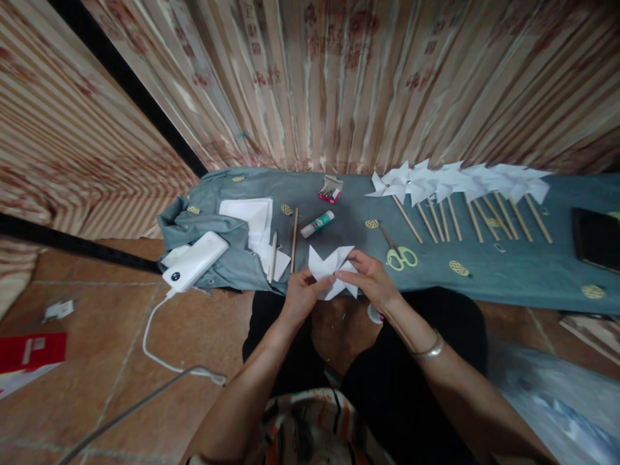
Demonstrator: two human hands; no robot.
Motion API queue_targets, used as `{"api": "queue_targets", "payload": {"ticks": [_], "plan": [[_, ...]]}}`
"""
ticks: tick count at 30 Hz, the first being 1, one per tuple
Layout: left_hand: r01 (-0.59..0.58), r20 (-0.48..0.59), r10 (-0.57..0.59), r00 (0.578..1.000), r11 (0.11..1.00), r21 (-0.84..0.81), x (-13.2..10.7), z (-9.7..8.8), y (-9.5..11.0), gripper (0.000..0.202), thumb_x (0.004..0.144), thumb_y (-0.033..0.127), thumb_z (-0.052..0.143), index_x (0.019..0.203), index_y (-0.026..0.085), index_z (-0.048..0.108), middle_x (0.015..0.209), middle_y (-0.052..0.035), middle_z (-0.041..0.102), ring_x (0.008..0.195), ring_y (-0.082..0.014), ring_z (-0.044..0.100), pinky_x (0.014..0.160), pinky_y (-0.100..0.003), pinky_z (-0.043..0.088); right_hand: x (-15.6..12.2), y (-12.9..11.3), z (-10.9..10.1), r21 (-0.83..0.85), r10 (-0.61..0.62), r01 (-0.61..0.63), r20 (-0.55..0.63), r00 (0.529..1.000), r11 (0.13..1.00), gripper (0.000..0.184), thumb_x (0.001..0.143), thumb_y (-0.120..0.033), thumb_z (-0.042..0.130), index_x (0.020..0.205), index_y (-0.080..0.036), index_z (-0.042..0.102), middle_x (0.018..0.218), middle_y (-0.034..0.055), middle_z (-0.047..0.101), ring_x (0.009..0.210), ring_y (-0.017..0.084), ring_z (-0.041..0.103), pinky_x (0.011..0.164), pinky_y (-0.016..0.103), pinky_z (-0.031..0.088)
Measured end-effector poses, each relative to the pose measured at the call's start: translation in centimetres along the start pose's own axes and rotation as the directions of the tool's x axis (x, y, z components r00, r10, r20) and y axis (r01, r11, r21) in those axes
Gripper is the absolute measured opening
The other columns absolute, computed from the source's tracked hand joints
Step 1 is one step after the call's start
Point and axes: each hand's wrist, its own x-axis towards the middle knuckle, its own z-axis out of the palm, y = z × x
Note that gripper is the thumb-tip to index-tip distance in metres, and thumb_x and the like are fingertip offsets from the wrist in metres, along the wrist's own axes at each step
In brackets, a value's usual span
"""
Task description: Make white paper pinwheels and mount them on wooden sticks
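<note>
Both my hands hold a white folded paper pinwheel shape at the near edge of a grey-blue cloth. My left hand pinches its lower left part. My right hand pinches its right side, fingers curled on the paper. A wooden stick and a second pale stick lie just left of the paper. A glue stick lies behind it, and yellow-handled scissors lie to the right.
Several finished white pinwheels on sticks lie in a row at the back right. A small red box of pins, a stack of white paper, a white power bank with cable and a dark tablet lie around. Curtain behind.
</note>
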Motion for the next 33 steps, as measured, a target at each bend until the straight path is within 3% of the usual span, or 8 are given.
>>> {"api": "queue_targets", "payload": {"ticks": [10,20,33], "plan": [[0.009,-0.043,-0.009,0.999,1.0,-0.008,-0.3,-0.3,-0.16,0.035,0.048,0.033,0.087,0.072,0.012,0.074,0.066,-0.0022,0.071,0.055,-0.0124,0.06,0.059,-0.025,0.047,-0.23,-0.37,0.23,0.001,0.02,-0.02,0.056,0.998,1.0,0.04,0.058,-0.029,0.084,0.089,-0.02,0.061,0.075,-0.0022,0.072,0.067,0.015,0.066,0.066,0.028,0.051],[0.081,0.005,-0.081,0.997,0.993,-0.083,-0.82,0.18,0.18,0.036,0.047,0.033,0.088,0.072,0.011,0.074,0.064,-0.0025,0.071,0.052,-0.0112,0.059,0.055,-0.023,0.046,-0.34,0.02,-0.01,-0.003,0.015,-0.015,0.056,0.998,1.0,0.037,0.059,-0.029,0.084,0.088,-0.02,0.062,0.075,-0.0016,0.072,0.067,0.015,0.066,0.067,0.029,0.051],[0.035,-0.032,-0.038,0.999,0.996,-0.084,-0.62,0.43,-0.04,0.037,0.047,0.033,0.088,0.074,0.011,0.074,0.067,-0.0031,0.072,0.055,-0.0119,0.061,0.058,-0.024,0.048,-0.3,-0.4,-0.04,-0.003,0.011,-0.011,0.066,0.998,1.0,0.04,0.058,-0.031,0.085,0.088,-0.02,0.061,0.073,-0.0024,0.071,0.067,0.014,0.065,0.065,0.027,0.051]]}}
